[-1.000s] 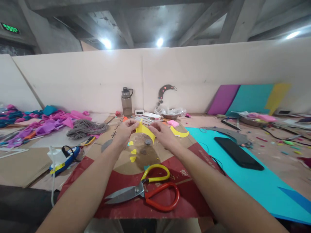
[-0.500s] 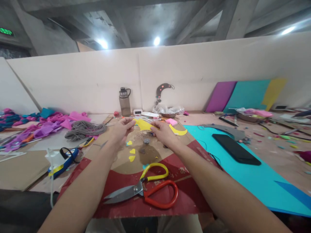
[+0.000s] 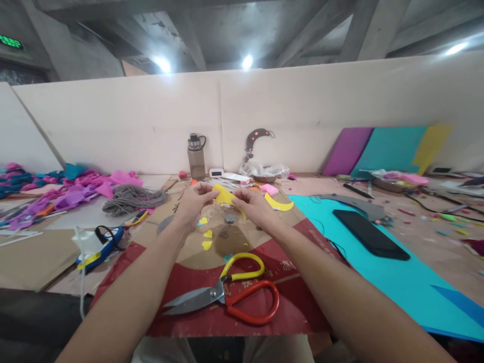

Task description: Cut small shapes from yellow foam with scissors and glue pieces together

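Observation:
Between my two hands a yellow sheet piece (image 3: 224, 195), paper or thin foam, is held above the cardboard. My left hand (image 3: 197, 201) pinches its left side. On its right edge the fingers of my right hand (image 3: 252, 205) are closed. A yellow crescent piece (image 3: 280, 203) lies just right of my right hand. Small yellow hearts (image 3: 207, 234) rest on the cardboard (image 3: 185, 259) below my left hand, near a small grey lump (image 3: 229, 219). Closer to me lie large scissors (image 3: 217, 292) with one yellow and one red handle, blades slightly apart.
A black phone (image 3: 370, 234) lies on a turquoise sheet (image 3: 408, 287) at the right. Left are a coil of grey cord (image 3: 132, 199), a blue power strip (image 3: 100, 249) and pink-purple scraps (image 3: 68, 196). A bottle (image 3: 196, 159) and a dark crescent ornament (image 3: 257, 136) stand at the back wall.
The yellow piece has been turned or bent between my fingers and shows narrower. My hands have moved slightly closer together. The whole view has shifted a little.

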`<act>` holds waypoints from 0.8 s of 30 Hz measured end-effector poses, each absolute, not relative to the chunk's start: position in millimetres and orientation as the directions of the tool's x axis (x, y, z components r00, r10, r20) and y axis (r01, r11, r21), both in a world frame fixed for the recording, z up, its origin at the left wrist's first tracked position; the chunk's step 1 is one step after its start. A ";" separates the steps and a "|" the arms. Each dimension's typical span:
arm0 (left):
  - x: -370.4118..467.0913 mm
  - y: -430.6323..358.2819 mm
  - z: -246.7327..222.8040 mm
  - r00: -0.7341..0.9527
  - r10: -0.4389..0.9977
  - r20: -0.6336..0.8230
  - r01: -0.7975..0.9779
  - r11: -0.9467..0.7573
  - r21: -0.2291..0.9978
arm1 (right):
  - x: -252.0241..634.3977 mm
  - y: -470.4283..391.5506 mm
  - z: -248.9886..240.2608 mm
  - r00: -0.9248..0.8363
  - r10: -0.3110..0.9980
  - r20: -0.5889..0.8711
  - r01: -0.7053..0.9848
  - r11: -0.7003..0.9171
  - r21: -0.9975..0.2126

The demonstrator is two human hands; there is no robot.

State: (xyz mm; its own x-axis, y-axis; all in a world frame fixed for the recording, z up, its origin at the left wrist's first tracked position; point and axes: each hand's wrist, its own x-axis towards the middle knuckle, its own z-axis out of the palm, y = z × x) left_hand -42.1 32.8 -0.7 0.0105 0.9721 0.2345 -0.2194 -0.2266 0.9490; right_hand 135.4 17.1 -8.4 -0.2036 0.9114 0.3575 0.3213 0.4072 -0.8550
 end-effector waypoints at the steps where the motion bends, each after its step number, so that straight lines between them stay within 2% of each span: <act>1: -40.6 32.1 -1.8 0.001 0.966 0.258 -0.196 -0.252 0.948 | 135.3 15.9 -7.7 -0.202 0.909 0.365 0.319 0.414 -0.853; 7: -27.2 21.6 -7.0 0.103 0.940 0.325 -0.096 -0.316 0.944 | 136.9 17.3 -8.2 -0.188 0.901 0.391 0.312 0.432 -0.846; 14: -28.1 18.6 -5.2 0.241 0.955 0.175 -0.028 -0.173 0.984 | 145.4 18.0 -2.6 -0.185 0.905 0.383 0.413 0.425 -0.805; 18: -31.4 21.0 -6.6 0.245 0.956 0.162 0.063 -0.183 0.981 | 149.4 15.4 1.8 -0.219 0.894 0.391 0.449 0.448 -0.773; 24: -30.3 18.8 -3.2 0.283 0.955 0.092 0.008 -0.099 0.995 | 158.8 17.6 5.8 -0.192 0.885 0.424 0.532 0.457 -0.713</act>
State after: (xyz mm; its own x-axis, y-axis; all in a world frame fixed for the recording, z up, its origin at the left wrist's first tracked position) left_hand -30.3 18.8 -3.2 0.2828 0.9547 0.0922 0.0082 -0.0986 0.9951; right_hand 158.8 17.6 5.8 -0.1920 0.8849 0.4243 0.5319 0.4572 -0.7128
